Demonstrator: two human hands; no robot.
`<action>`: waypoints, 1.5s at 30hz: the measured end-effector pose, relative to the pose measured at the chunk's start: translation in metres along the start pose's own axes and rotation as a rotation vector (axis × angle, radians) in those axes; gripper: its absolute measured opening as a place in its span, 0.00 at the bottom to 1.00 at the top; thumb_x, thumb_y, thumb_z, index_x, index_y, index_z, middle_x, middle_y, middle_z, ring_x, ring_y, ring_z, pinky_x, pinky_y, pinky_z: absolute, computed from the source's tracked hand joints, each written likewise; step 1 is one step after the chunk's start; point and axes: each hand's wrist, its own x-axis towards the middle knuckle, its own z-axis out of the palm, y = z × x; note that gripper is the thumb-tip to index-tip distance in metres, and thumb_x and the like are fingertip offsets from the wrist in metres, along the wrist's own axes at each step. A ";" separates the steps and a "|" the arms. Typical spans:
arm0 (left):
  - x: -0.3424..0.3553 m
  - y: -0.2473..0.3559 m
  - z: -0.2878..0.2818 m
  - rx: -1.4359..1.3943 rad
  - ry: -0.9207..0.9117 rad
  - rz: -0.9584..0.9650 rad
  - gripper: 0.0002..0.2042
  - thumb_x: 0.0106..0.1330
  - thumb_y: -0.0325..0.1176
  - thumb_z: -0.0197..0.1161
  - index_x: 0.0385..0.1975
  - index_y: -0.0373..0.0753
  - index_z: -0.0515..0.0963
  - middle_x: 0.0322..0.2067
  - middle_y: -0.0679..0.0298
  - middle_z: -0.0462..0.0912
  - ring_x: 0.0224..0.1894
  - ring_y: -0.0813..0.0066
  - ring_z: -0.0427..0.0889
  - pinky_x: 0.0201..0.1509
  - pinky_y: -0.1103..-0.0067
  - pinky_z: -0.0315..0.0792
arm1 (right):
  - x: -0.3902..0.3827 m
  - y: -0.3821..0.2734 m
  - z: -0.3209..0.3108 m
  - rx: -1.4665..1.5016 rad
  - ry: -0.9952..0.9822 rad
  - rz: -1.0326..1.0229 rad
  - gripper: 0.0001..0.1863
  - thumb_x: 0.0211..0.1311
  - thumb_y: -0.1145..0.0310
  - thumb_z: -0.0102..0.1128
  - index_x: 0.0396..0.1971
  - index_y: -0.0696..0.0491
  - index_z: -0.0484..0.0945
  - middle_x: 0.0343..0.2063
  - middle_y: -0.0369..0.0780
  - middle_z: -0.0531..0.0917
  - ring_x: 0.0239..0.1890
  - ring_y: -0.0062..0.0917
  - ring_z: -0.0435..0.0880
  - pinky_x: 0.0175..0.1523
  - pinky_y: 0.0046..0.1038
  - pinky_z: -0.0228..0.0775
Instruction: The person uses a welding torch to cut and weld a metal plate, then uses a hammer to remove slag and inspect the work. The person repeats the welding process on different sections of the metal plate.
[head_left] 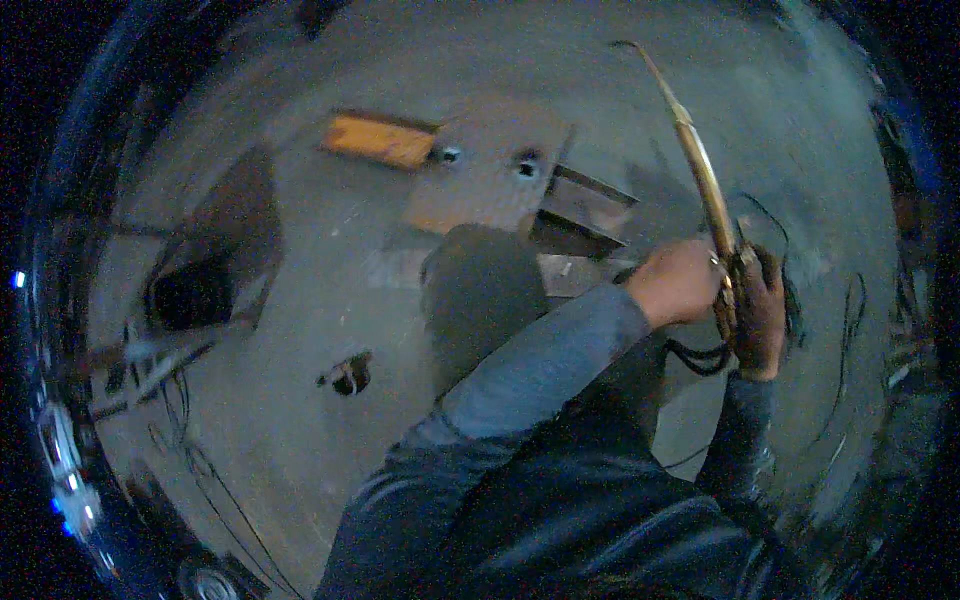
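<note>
Both my hands hold a long brass torch (700,165) with a thin curved tip that points up and away at the upper right. My left hand (678,283) is wrapped round the torch's lower body, its grey sleeve crossing the picture from the lower middle. My right hand (760,310) grips the same handle just to the right and a little lower. Black hoses (700,357) hang in a loop under the handle. The picture is blurred.
A rusty metal plate (490,165) with two holes lies on the concrete floor ahead, an angled steel piece (580,212) at its right, an orange-brown block (378,138) at its left. A dark hollow object (190,295) and loose wires (200,470) lie left. My knee (480,290) is in the middle.
</note>
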 end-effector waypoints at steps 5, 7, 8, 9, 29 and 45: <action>0.023 0.027 -0.048 0.082 0.177 -0.099 0.18 0.71 0.42 0.58 0.47 0.31 0.77 0.42 0.39 0.83 0.45 0.37 0.81 0.47 0.52 0.75 | 0.051 -0.059 0.052 0.145 0.103 0.204 0.19 0.69 0.64 0.62 0.56 0.49 0.70 0.37 0.38 0.83 0.24 0.20 0.79 0.22 0.23 0.70; 0.024 0.029 -0.041 0.113 0.238 -0.067 0.18 0.71 0.42 0.58 0.48 0.33 0.77 0.42 0.42 0.83 0.45 0.37 0.82 0.48 0.54 0.76 | 0.055 -0.055 0.043 0.231 0.091 0.213 0.19 0.67 0.64 0.64 0.54 0.50 0.71 0.34 0.37 0.82 0.20 0.19 0.77 0.20 0.22 0.68; 0.026 0.033 -0.037 0.139 0.272 -0.053 0.17 0.71 0.42 0.58 0.49 0.34 0.77 0.42 0.43 0.84 0.45 0.38 0.82 0.48 0.54 0.76 | 0.054 -0.051 0.036 0.294 0.034 0.213 0.20 0.67 0.64 0.64 0.55 0.50 0.72 0.34 0.37 0.82 0.21 0.19 0.77 0.21 0.22 0.69; 0.026 0.038 -0.034 0.119 0.199 -0.105 0.17 0.71 0.41 0.58 0.49 0.35 0.78 0.43 0.44 0.84 0.45 0.39 0.82 0.48 0.55 0.76 | 0.048 -0.046 0.036 0.216 0.123 0.178 0.20 0.65 0.63 0.66 0.54 0.51 0.73 0.33 0.37 0.82 0.20 0.18 0.76 0.21 0.22 0.69; -0.187 0.200 -0.200 -0.463 -0.027 -0.695 0.11 0.73 0.33 0.59 0.51 0.39 0.75 0.32 0.67 0.78 0.26 0.81 0.73 0.26 0.84 0.67 | -0.130 -0.391 -0.109 0.436 -0.010 0.712 0.17 0.65 0.53 0.67 0.30 0.50 0.75 0.15 0.31 0.74 0.13 0.16 0.72 0.18 0.23 0.63; -0.070 0.538 -0.208 0.070 -1.188 -0.099 0.23 0.77 0.50 0.52 0.59 0.37 0.75 0.39 0.67 0.81 0.39 0.78 0.78 0.42 0.79 0.72 | -0.221 -0.599 -0.136 0.115 0.276 0.431 0.24 0.60 0.54 0.65 0.49 0.57 0.78 0.36 0.46 0.84 0.40 0.33 0.83 0.47 0.37 0.73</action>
